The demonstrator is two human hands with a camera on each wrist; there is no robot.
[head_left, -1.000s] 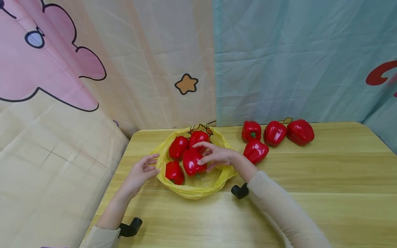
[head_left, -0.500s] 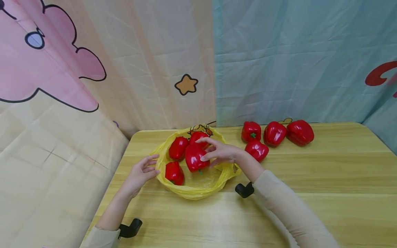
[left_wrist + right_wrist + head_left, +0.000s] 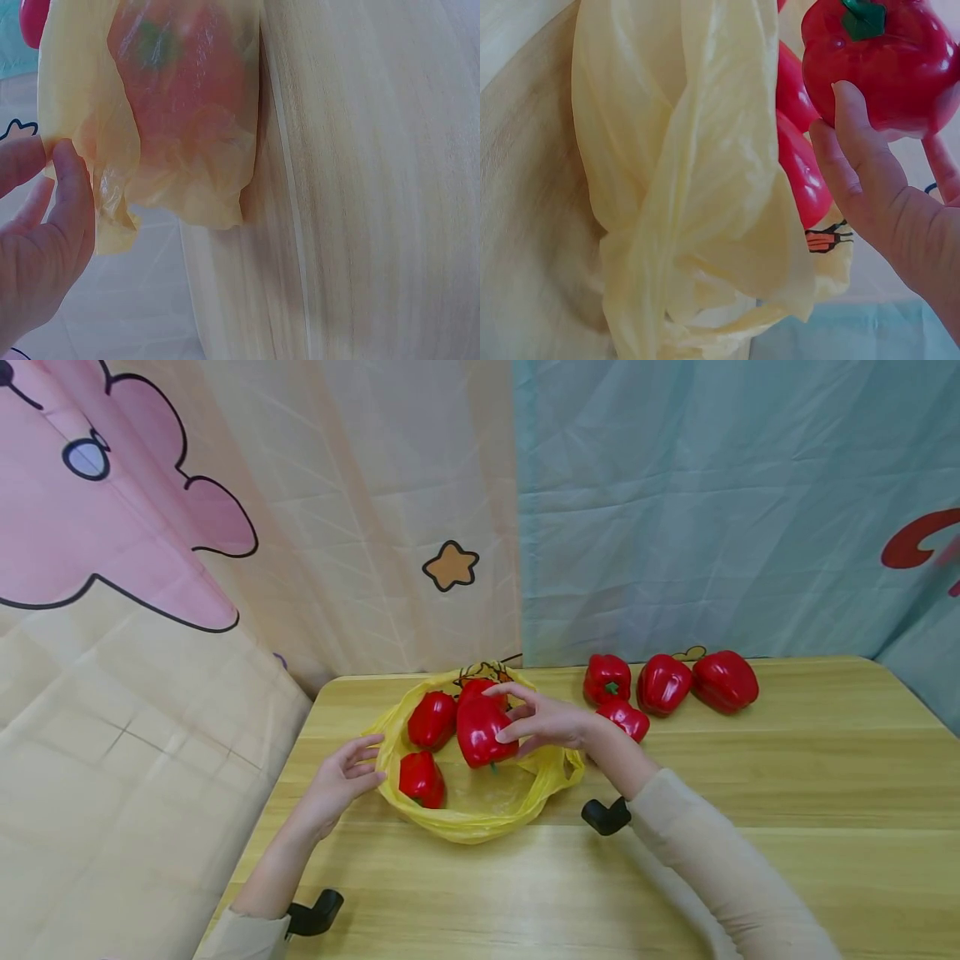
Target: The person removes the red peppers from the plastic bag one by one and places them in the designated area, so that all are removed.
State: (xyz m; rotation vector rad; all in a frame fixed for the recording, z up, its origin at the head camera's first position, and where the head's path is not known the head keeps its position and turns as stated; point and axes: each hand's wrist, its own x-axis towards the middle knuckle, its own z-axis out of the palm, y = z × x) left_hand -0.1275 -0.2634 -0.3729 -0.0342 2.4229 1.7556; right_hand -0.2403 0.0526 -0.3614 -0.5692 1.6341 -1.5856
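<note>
We worked over a pale wooden table (image 3: 750, 860), its plank grain running lengthwise, the far right corner rounded, a soft glare on the surface between the forearms. Beyond the far edge we noted two hangings: a beige curtain (image 3: 360, 510) printed with an orange star (image 3: 451, 566) and, to its right, a light blue curtain (image 3: 675, 510). A pink cartoon figure (image 3: 127, 518) filled the upper left, over pale cloth with thin crossed lines.

We recorded a yellow bag (image 3: 468, 832) open on the table's left part, with three red peppers (image 3: 432, 720) inside. The left hand (image 3: 341, 785) pinched its rim between thumb and fingers. The right hand (image 3: 547, 720) gripped the held pepper (image 3: 480, 735) over the bag's mouth, fingers and thumb curved about it, green stem toward the near side. From the head view we could not tell whether it touched the pepper behind it.

Four loose peppers (image 3: 664, 683) lay right of the bag: three in a row near the far edge, one just in front, partly hidden by the right arm.
</note>
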